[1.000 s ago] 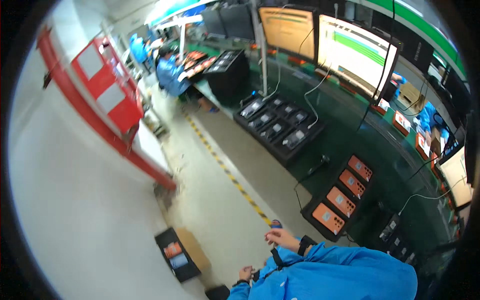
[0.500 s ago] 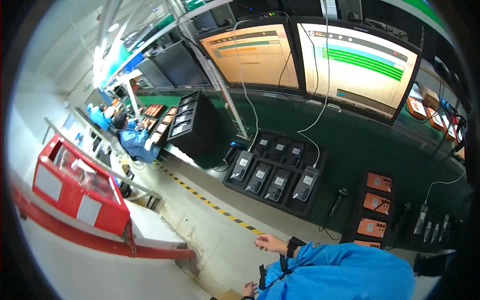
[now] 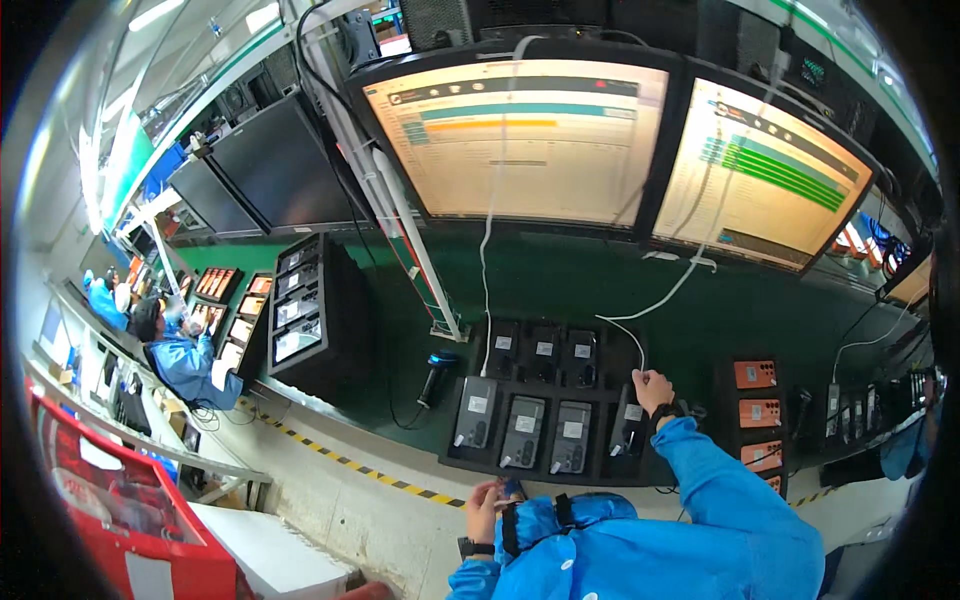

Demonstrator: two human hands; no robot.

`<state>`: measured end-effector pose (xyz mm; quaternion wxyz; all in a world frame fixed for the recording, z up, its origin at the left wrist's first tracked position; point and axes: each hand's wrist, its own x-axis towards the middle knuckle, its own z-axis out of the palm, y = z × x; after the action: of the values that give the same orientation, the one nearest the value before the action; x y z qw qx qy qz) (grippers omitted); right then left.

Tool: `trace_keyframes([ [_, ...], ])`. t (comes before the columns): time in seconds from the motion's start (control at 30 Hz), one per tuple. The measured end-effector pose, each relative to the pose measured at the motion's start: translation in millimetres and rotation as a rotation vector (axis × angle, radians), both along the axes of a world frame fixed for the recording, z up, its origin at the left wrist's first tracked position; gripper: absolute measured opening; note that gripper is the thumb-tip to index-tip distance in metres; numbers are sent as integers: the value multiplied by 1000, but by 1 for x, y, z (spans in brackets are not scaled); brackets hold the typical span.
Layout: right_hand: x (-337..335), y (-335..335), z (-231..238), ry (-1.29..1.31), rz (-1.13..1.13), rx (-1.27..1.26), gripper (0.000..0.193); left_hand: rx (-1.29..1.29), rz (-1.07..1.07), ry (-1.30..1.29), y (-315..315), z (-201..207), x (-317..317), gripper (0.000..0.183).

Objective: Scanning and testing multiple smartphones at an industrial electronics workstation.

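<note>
In the black tray [image 3: 601,465], the near-left phone [image 3: 474,418] has its white cable [image 3: 486,290], the 2 middle phones [image 3: 523,432] show none, and the narrowed right hand [image 3: 654,390] meets the near-right phone [image 3: 627,432], grip unclear, the left hand [image 3: 483,515] curled, contents hidden.

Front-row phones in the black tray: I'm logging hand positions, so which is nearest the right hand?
The rightmost phone: the right hand is at its far end; the other three lie farther left.
</note>
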<state>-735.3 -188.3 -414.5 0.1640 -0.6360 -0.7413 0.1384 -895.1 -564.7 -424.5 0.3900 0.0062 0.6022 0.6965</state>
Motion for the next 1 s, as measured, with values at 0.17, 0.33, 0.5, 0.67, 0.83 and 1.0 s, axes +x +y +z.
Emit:
trace_keyframes([
  [0.17, 0, 29, -45, -70, 210, 69, 31, -1, -218, 20, 19, 13, -70, 16],
  [0.33, -15, -13, 15, -86, 43, 185, 26, -99, -251, -5, 19, 22, -108, 16],
  [0.5, -3, -43, 1, -67, 186, 59, 23, -10, -286, -46, 37, 19, -120, 14],
  [0.67, 57, -36, -15, 122, -29, 512, 21, -47, -370, -37, 75, 41, -110, 13],
  [0.83, 131, -39, -67, 49, -445, 446, 42, -104, -474, 23, 103, 48, -70, 16],
  [1.0, 191, -50, -136, 608, -492, -196, 53, -103, -648, 359, 144, 23, -14, 19],
])
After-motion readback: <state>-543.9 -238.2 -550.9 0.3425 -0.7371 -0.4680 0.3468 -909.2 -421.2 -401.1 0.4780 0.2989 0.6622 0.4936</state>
